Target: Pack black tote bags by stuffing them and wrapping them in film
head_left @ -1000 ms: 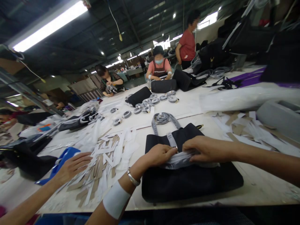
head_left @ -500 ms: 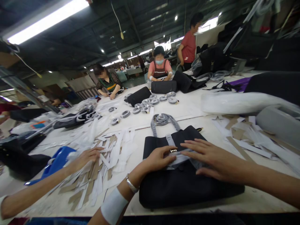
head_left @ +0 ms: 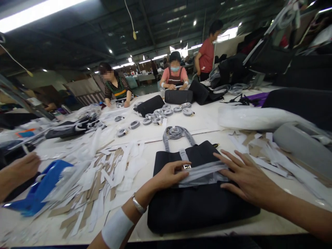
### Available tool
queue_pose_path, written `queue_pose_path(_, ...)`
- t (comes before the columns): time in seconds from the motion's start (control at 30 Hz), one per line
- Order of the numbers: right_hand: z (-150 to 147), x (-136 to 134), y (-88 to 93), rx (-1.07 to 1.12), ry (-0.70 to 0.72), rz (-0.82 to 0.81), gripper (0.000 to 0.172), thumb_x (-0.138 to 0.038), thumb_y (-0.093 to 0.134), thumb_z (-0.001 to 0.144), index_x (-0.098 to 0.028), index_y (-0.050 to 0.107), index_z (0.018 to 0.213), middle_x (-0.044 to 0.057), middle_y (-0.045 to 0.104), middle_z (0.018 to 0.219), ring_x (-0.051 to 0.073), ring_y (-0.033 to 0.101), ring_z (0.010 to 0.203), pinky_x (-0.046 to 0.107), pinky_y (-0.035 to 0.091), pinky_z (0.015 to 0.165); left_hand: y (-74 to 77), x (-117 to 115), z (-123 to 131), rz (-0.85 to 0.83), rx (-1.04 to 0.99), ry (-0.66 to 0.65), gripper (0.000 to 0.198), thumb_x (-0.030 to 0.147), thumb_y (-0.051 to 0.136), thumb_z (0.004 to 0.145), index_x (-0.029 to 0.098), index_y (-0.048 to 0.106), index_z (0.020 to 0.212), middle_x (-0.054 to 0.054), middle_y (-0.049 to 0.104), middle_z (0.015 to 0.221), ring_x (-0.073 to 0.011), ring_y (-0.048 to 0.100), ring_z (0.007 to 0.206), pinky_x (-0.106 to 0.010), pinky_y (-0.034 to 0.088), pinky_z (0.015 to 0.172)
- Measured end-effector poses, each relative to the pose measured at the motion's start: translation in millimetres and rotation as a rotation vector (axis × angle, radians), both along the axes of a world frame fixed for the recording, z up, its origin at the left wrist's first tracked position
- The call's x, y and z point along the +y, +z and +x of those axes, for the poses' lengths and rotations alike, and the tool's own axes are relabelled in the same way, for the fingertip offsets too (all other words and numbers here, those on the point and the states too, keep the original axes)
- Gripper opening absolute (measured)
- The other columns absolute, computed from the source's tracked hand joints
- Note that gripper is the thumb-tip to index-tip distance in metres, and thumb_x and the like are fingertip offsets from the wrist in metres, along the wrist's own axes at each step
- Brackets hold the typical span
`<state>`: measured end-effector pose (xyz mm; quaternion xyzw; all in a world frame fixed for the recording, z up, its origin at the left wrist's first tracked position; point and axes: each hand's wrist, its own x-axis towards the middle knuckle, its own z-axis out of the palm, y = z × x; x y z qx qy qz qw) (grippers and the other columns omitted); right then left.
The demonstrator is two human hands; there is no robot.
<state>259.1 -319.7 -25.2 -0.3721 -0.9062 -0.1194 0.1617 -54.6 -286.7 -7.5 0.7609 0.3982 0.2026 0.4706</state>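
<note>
A black handbag (head_left: 202,211) lies flat on the white table, its wrapped handles (head_left: 193,140) pointing away from me. Translucent wrap (head_left: 204,174) crosses its front beside a small metal buckle (head_left: 187,166). My left hand (head_left: 169,174) has its thumb and fingers at the left end of the wrap, next to the buckle; whether it pinches the wrap is unclear. With fingers spread, my right hand (head_left: 241,176) rests on the wrap's right end and the bag. A silver bracelet and a white band are on my left wrist.
Paper and card strips (head_left: 101,183) cover the table on the left, near a blue tape dispenser (head_left: 43,190) and another person's hand (head_left: 26,169). Wrapped coils (head_left: 158,112) and black bags (head_left: 178,97) lie further back. White padding (head_left: 259,117) sits right. Three people are beyond.
My right hand has slid to the right across the bag, and more of the wrap shows between my hands. The neighbour's hand has moved left, away from the paper strips.
</note>
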Motion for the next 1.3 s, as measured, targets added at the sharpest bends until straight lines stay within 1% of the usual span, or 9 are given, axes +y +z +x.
queue_pose_path(0.1, -8.1, -1.3, -4.9, 0.061, -0.235, -0.026, 0.037, -0.047, 0.059, 0.089, -0.020, 0.072, 0.110, 0.017, 0.034, 0.156, 0.045, 0.027, 0.142, 0.073, 0.024, 0.108, 0.2, -1.8, 0.6, 0.089, 0.084, 0.002, 0.050, 0.037, 0.062, 0.089, 0.020, 0.057, 0.135, -0.008, 0.067, 0.116, -0.0206, 0.061, 0.099, -0.030, 0.045, 0.088)
queue_pose_path(0.27, 25.0, 2.1, -4.4, 0.208, -0.025, -0.317, 0.034, -0.044, 0.052, 0.096, -0.030, 0.066, 0.124, 0.006, 0.034, 0.157, 0.030, 0.043, 0.137, 0.048, 0.045, 0.107, -1.0, -4.4, 0.1, 0.164, 0.168, 0.004, 0.050, 0.033, 0.062, 0.088, 0.028, 0.055, 0.137, -0.005, 0.066, 0.126, -0.0219, 0.063, 0.106, -0.032, 0.045, 0.097)
queue_pose_path(0.4, 45.3, -15.1, -3.9, 0.381, -0.026, -0.074, 0.033, -0.025, 0.053, 0.097, -0.032, 0.063, 0.127, 0.004, 0.055, 0.142, 0.024, 0.054, 0.127, 0.042, 0.049, 0.104, -1.6, -4.0, -0.2, 0.154, 0.150, 0.003, 0.051, 0.030, 0.063, 0.086, 0.025, 0.056, 0.136, -0.005, 0.066, 0.128, -0.0209, 0.063, 0.105, -0.030, 0.045, 0.095)
queue_pose_path(0.5, 30.2, -34.8, -6.8, 0.275, 0.054, 0.076, 0.040, -0.019, 0.055, 0.094, -0.029, 0.058, 0.133, 0.003, 0.068, 0.125, 0.022, 0.059, 0.120, 0.040, 0.047, 0.106, -2.8, -2.9, -0.1, 0.146, 0.112, 0.013, 0.051, 0.029, 0.064, 0.086, 0.024, 0.057, 0.136, -0.005, 0.067, 0.122, -0.0200, 0.062, 0.101, -0.028, 0.046, 0.091)
queue_pose_path(0.67, -6.2, -44.1, -20.6, 0.026, 0.002, 0.119, 0.052, -0.039, 0.053, 0.096, -0.014, 0.049, 0.142, 0.012, 0.056, 0.140, 0.027, 0.056, 0.125, 0.044, 0.048, 0.103, -4.1, -3.4, -0.7, 0.139, 0.048, 0.056, 0.049, 0.031, 0.063, 0.087, 0.024, 0.057, 0.135, -0.001, 0.067, 0.097, -0.0145, 0.058, 0.079, -0.025, 0.045, 0.077)
queue_pose_path(0.8, -12.7, -31.1, -25.4, 0.002, -0.048, 0.080, 0.068, -0.051, 0.055, 0.093, -0.013, 0.040, 0.147, 0.015, 0.052, 0.143, 0.032, 0.054, 0.127, 0.059, 0.032, 0.111, -3.5, -4.1, -0.1, 0.137, 0.031, 0.061, 0.049, 0.033, 0.063, 0.087, 0.023, 0.056, 0.135, -0.001, 0.064, 0.093, -0.0136, 0.056, 0.076, -0.024, 0.044, 0.073)
queue_pose_path(1.0, -1.0, -24.9, -21.2, 0.011, -0.124, 0.013, 0.056, -0.044, 0.049, 0.098, -0.023, 0.038, 0.148, 0.009, 0.050, 0.146, 0.031, 0.052, 0.129, 0.063, 0.010, 0.117, -3.0, -3.3, 0.9, 0.154, 0.051, 0.039, 0.048, 0.032, 0.061, 0.089, 0.022, 0.056, 0.135, -0.005, 0.067, 0.110, -0.0197, 0.061, 0.096, -0.030, 0.046, 0.088)
queue_pose_path(1.17, -2.5, -33.5, -22.0, 0.023, -0.279, 0.071, 0.050, -0.039, 0.052, 0.096, -0.018, 0.049, 0.142, 0.008, 0.054, 0.143, 0.035, 0.056, 0.122, 0.064, 0.018, 0.114, -2.0, -4.2, -0.8, 0.205, 0.143, 0.019, 0.048, 0.030, 0.058, 0.090, 0.022, 0.054, 0.137, -0.006, 0.068, 0.112, -0.0193, 0.063, 0.094, -0.031, 0.049, 0.089)
queue_pose_path(1.3, -10.4, -35.2, -19.4, 0.098, -0.307, 0.091, 0.043, -0.034, 0.052, 0.095, -0.021, 0.054, 0.137, 0.004, 0.057, 0.141, 0.035, 0.048, 0.130, 0.065, 0.017, 0.115, 11.4, -9.0, 13.1, 0.495, 0.365, 0.040, 0.043, 0.025, 0.056, 0.091, 0.025, 0.056, 0.133, -0.008, 0.063, 0.126, -0.0248, 0.058, 0.113, -0.039, 0.045, 0.100)
